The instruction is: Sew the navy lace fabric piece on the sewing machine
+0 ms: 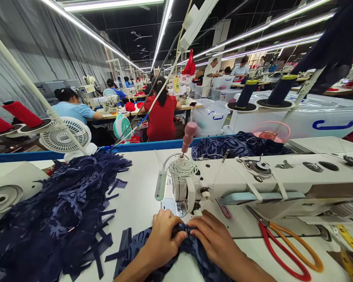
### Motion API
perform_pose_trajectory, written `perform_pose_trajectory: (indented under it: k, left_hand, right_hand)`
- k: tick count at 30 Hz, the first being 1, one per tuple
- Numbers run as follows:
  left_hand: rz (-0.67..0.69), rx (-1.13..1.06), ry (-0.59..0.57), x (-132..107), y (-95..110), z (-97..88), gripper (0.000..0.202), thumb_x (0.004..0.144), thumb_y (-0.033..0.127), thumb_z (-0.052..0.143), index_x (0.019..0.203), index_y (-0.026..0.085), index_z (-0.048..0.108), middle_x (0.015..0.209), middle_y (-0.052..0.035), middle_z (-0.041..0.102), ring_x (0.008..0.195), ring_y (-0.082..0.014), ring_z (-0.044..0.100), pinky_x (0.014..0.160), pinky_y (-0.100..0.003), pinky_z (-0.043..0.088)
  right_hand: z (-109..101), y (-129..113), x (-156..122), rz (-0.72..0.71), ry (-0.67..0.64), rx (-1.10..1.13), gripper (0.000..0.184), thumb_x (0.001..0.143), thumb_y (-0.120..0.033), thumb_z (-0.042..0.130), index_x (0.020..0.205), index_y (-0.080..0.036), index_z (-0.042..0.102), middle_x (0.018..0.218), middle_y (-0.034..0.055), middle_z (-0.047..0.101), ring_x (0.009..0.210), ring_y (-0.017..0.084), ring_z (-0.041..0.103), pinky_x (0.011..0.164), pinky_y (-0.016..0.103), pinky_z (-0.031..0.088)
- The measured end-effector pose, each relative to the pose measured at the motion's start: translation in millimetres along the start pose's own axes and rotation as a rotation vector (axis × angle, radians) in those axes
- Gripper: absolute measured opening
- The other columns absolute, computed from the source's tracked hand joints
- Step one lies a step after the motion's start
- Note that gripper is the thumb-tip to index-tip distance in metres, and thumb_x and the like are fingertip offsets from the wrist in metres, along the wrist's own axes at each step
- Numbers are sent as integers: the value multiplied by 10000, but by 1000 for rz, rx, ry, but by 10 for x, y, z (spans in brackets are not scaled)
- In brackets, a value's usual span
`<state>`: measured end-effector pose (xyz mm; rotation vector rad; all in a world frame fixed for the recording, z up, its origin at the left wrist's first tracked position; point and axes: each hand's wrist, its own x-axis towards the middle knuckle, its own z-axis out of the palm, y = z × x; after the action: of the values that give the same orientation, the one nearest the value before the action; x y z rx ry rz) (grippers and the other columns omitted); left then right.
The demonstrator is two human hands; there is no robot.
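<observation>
Two hands pinch one piece of dark blue cloth [191, 250] on the white table [144, 196]. The left hand [161, 241] and the right hand [216, 239] sit side by side, fingers curled shut on the bunched top edge. That edge lies just in front of the sewing machine [253, 180], right by its needle foot. Both hands are about as near to it. The cloth runs back from the fingers toward the person. It looks thin, soft and patterned. Red scissors [285, 246] lie to the right.
</observation>
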<state>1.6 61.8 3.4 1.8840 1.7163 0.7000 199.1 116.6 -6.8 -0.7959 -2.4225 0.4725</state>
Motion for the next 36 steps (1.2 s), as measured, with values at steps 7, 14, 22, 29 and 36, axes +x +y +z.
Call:
perform_pose_trajectory:
  k: [7,14,22,29,36]
  left_hand:
    - [-239,-614,-223,9,84,-180,333,838,514,588,841,182,613,782,16,528,799,-166,501,755,-281,410]
    - [-295,-1070,-239,-51,111,-66,483,674,576,804,785,167,572,761,25,509,748,-129,470,748,-250,370]
    - [-139,-842,-120,-115,116,80,442,803,594,666,753,169,554,707,22,451,717,-136,416,696,-264,344]
    - [-143,-555,-40,-171,123,201,313,876,455,564,722,192,492,678,32,435,685,-136,404,659,-258,329]
    - [-191,-882,-128,-148,13,238,483,827,645,636,774,182,511,705,35,437,692,-119,400,666,-228,334]
  right_hand:
    - [-175,-67,32,156,-10,176,136,973,-240,509,992,-282,637,935,6,661,899,186,644,779,297,525]
    - [-82,-216,-124,-16,217,17,135,955,-207,531,1040,-277,608,952,29,632,891,206,605,790,351,482]
    - [-25,-327,-168,371,9,249,195,941,-310,520,782,-260,622,756,-20,601,724,168,589,691,300,438]
    - [66,-315,-86,543,19,465,198,836,-320,498,660,-229,482,655,-36,487,646,149,483,609,270,354]
    - [-17,-247,-110,620,9,684,259,870,-434,426,704,-239,384,683,-52,333,662,140,358,611,263,322]
